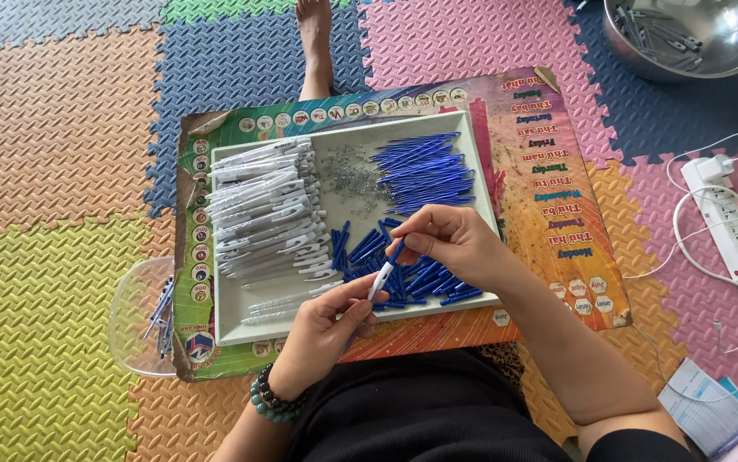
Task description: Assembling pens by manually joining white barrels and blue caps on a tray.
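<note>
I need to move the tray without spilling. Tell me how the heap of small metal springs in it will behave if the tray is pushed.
The metal springs lie as a loose heap of tiny pieces on the flat white tray, so they would probably scatter or slide. They look light. Being coiled, they may tangle and move in clumps; the tray's raised rim should likely hold them in.

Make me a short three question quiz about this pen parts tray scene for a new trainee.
1. True or false: the left hand holds a white pen barrel.
2. What lies between the white barrels and the long blue refills in the tray? A) springs B) coins C) buttons
3. Which wrist wears the beaded bracelet?

Key
1. True; the right hand feeds a blue piece into it.
2. A, a heap of small silvery springs.
3. The left.
</note>
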